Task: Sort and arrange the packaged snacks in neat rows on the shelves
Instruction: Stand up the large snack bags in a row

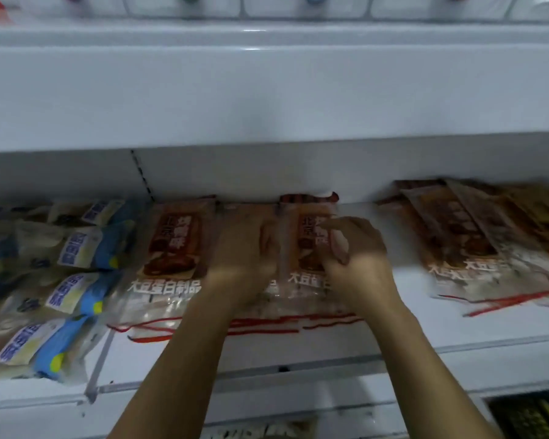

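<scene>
Both hands were on the middle shelf (pixel 457 324), working a row of brown snack packets (pixel 175 248) lying flat, printed side up, red-edged ends toward the shelf lip. Left hand (pixel 244 248) lay palm down with fingers stretched across one packet, pressing it; it seemed to serve as a stop holding that packet square to its neighbour at 9 o'clock. Right hand (pixel 352 245) had fingers curled, apparently pinching the near edge of the next packet (pixel 308 226), which lay under it and out toward 11 o'clock from the knuckles. Motion blur prevented certainty on the pinch. Judgement: this packet was being nudged into line beside the pressed one.

A looser, overlapping pile of similar brown packets (pixel 463 239) sat well apart at 3 o'clock of the right hand, probably awaiting straightening. Blue-and-white packets (pixel 76 248) filled the bay at 9 o'clock, behind a clear divider (pixel 100 359).
</scene>
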Demonstrator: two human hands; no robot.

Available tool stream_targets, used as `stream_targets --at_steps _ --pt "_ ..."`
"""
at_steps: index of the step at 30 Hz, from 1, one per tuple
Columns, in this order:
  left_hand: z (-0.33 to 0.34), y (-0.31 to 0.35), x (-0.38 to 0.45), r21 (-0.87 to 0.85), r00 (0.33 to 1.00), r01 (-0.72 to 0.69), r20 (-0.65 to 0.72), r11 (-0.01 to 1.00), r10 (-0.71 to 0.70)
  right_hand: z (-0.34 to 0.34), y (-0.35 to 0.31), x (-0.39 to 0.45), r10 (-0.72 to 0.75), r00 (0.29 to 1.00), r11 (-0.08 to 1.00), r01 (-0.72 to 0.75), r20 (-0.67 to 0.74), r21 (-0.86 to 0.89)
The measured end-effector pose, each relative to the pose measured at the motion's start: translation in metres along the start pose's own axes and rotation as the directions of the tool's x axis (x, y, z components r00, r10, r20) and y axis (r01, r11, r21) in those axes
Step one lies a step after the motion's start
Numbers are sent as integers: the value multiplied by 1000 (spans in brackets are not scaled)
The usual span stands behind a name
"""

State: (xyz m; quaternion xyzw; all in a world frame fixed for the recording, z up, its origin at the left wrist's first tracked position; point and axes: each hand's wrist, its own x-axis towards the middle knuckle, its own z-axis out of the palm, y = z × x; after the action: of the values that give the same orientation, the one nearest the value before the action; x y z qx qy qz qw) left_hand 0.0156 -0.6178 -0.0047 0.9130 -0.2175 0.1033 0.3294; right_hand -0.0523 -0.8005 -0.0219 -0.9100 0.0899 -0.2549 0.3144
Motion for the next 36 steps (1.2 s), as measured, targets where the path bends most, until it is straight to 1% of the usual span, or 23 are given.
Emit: stream_targets --at_steps 2,4,5,7,8,9,10,12,15,16,17,19,21,22,24,26,27,28,29,30,32,34,36 --pt "25 35 4 -104 995 -37 90 994 46 -30 27 -3 56 997 998 -58 -55 -39" --pt "50 64 7 -254 981 -49 169 966 94 -60 55 -5 98 988 990 -109 -122 -87" --pt "62 77 8 -328 971 -21 220 944 98 -74 71 -6 133 980 982 -150 -147 -116" --pt "86 100 11 -436 925 100 373 894 79 -100 98 -6 238 954 951 -267 -184 -154" --pt "99 111 13 -470 896 150 436 870 81 -111 110 -6 286 935 933 -322 -207 -162" --pt "114 122 17 -496 879 182 469 849 85 -119 121 -6 297 928 923 -340 -227 -181" --pt "127 134 21 -515 874 209 481 831 77 -126 132 -5 310 919 910 -361 -244 -204" --pt "152 158 28 -590 879 295 477 751 29 -141 147 -1 294 921 917 -347 -257 -197" --pt "180 192 35 -720 874 465 468 515 -135 -160 169 7 305 907 923 -357 -291 -146" --pt "188 197 38 -725 857 507 481 466 -184 -163 177 9 315 904 922 -364 -290 -133" --pt "196 203 40 -726 842 537 494 431 -216 -167 184 12 318 909 922 -363 -268 -137" --pt "209 213 45 -719 827 562 508 409 -242 -173 197 18 297 944 933 -319 -147 -165" --pt "220 223 49 -711 829 558 501 428 -249 -174 208 19 227 974 949 -219 9 -226" --pt "225 227 51 -710 838 543 490 448 -240 -174 214 19 188 980 951 -165 63 -263" --pt "234 235 51 -700 874 479 438 530 -211 -170 233 22 114 988 943 -74 106 -326" --pt "241 237 52 -649 922 382 320 658 -220 -174 244 27 130 985 945 -88 115 -316" --pt "240 236 51 -623 940 340 245 704 -237 -176 246 30 143 982 957 -106 122 -271" --pt "237 233 49 -619 952 305 171 724 -254 -179 243 33 145 983 970 -119 113 -211" --pt "231 231 47 -638 955 280 110 718 -275 -181 240 37 144 985 980 -130 92 -152" --pt "224 227 45 -672 949 275 75 688 -306 -181 237 40 126 990 988 -119 64 -102" --pt "205 220 39 -742 930 291 70 604 -362 -181 224 46 73 997 997 -72 41 -15" --pt "183 209 30 -784 913 298 68 545 -402 -174 209 50 56 993 993 -66 106 94" --pt "162 194 20 -801 902 289 44 524 -429 -161 191 52 55 980 974 -95 192 207"
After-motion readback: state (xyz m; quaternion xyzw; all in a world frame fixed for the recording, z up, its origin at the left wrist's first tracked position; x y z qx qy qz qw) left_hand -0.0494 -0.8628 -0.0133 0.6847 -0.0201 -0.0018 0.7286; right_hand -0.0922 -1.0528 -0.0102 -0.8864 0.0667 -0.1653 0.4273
